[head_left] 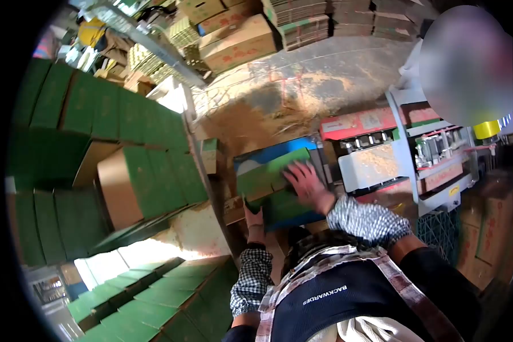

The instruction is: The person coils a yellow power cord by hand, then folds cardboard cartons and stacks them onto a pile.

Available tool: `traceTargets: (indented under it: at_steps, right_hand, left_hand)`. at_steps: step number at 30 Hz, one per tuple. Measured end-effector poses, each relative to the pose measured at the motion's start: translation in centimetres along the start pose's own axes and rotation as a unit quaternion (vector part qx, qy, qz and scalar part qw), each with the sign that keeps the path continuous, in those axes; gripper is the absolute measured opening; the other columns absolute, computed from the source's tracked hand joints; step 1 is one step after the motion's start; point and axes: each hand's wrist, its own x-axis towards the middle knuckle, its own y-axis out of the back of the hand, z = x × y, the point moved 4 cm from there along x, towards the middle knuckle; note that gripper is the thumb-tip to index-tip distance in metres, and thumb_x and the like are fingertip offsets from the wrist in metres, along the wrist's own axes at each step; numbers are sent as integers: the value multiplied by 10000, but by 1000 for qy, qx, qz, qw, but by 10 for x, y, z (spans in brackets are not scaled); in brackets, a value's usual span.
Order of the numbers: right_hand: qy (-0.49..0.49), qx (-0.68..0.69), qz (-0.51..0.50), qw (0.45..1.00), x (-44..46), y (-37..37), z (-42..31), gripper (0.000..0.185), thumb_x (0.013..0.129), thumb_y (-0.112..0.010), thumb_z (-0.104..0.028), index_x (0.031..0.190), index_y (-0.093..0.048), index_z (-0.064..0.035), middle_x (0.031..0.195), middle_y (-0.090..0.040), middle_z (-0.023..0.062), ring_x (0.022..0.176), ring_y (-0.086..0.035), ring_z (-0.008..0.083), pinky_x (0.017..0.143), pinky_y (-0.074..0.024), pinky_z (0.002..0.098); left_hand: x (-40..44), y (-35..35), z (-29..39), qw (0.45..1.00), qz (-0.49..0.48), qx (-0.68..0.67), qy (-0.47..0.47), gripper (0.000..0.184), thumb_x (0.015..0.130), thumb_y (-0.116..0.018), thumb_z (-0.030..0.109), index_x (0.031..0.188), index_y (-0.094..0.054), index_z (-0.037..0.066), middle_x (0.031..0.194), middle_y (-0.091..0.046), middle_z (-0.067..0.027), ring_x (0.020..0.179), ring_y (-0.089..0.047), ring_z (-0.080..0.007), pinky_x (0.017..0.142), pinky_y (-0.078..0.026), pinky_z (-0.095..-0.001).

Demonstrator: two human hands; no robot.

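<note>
A green cardboard box (271,174) with a seam across its top lies in front of me on a blue surface (293,145). My right hand (306,183) lies over the box's right part with its fingers spread; dark covering shows on the fingertips, which are slightly blurred. My left hand (253,218) is at the box's near left corner. Its dark-covered fingers blend into the shadow there, so I cannot make out whether they grip the box. Checkered sleeves cover both forearms.
Stacked green cartons (154,182) fill the shelves on my left. A machine with red and grey panels (370,165) adjoins the box on the right. Another person (410,74) is beyond it. Brown cartons (239,45) and flattened cardboard (302,28) stand across the dusty floor (336,74).
</note>
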Motion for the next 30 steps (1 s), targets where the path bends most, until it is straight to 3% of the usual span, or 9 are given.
traceTargets:
  at_steps: [3, 5, 9, 11, 14, 16, 18, 24, 30]
  right_hand:
    - [-225, 86, 64, 968, -62, -21, 23, 676, 721, -680, -260, 1321, -441, -62, 1400, -356, 168, 1336, -284, 352, 1120, -213, 473]
    - [-170, 140, 89, 971, -74, -11, 28, 654, 730, -673, -228, 1315, -441, -52, 1381, -381, 188, 1304, -334, 363, 1112, -244, 455]
    - [-210, 284, 252, 901, -50, 37, 14, 702, 714, -684, -69, 1350, -387, -46, 1347, -415, 201, 1260, -383, 381, 1072, -315, 425]
    - [-229, 334, 305, 862, -19, 61, -1, 700, 704, -714, -47, 1335, -414, -65, 1251, -490, 176, 1146, -499, 328, 987, -404, 385]
    - [-125, 486, 309, 808, 54, 42, -35, 572, 714, -732, -51, 1246, -520, -57, 1146, -591, 123, 1013, -597, 237, 912, -466, 323]
    - [-49, 680, 174, 710, 116, 44, -87, 503, 760, -749, -143, 1208, -553, -29, 1124, -640, 111, 985, -620, 211, 898, -475, 315]
    - [-48, 606, 114, 786, 170, 59, -140, 480, 856, -677, -255, 1251, -526, -30, 1024, -652, 63, 926, -596, 109, 828, -474, 230]
    - [-14, 859, -46, 509, 131, 131, -145, 669, 839, -613, -414, 1356, -417, -38, 1290, -455, 116, 1182, -415, 166, 982, -358, 312]
    - [-213, 832, -46, 510, 34, 38, 20, 615, 781, -671, -222, 1318, -463, -5, 1228, -554, 116, 1092, -534, 206, 928, -440, 334]
  left_hand:
    - [23, -76, -60, 960, -6, 251, -127, 682, 857, -628, 209, 1420, -263, 85, 1382, -389, -211, 1240, -429, -340, 1027, -382, -394]
    - [7, -179, -55, 911, -115, 281, -280, 623, 852, -618, 183, 1391, -331, 61, 1362, -431, -189, 1236, -445, -329, 1023, -384, -397]
    - [-43, -174, 89, 946, -193, 177, -192, 533, 806, -652, 187, 1305, -489, 92, 1323, -504, -94, 1207, -477, -289, 1012, -392, -386]
    - [-112, -96, 246, 727, 186, 446, -488, 475, 797, -637, 161, 1253, -516, 105, 1253, -533, -97, 1152, -493, -318, 988, -400, -419]
    - [-180, 53, 390, 502, 543, 510, -440, 364, 762, -618, 112, 1121, -578, 70, 1150, -546, -165, 1108, -471, -384, 952, -389, -471]
    - [-171, 101, 413, 517, 507, 545, -422, 299, 723, -608, 81, 1022, -611, 71, 1097, -557, -171, 1082, -466, -400, 933, -381, -493]
    - [-171, 86, 427, 520, 462, 540, -474, 260, 657, -612, 43, 914, -628, 86, 1018, -577, -115, 1033, -487, -368, 922, -373, -483]
    - [-253, -74, 410, 522, 311, 499, -618, 445, 664, -746, 167, 1059, -580, 46, 1090, -566, -139, 1071, -516, -335, 978, -330, -471]
    - [-141, -2, 252, 880, 223, 251, -335, 713, 617, -789, 73, 1253, -473, 17, 1111, -597, -156, 1055, -566, -294, 944, -425, -370]
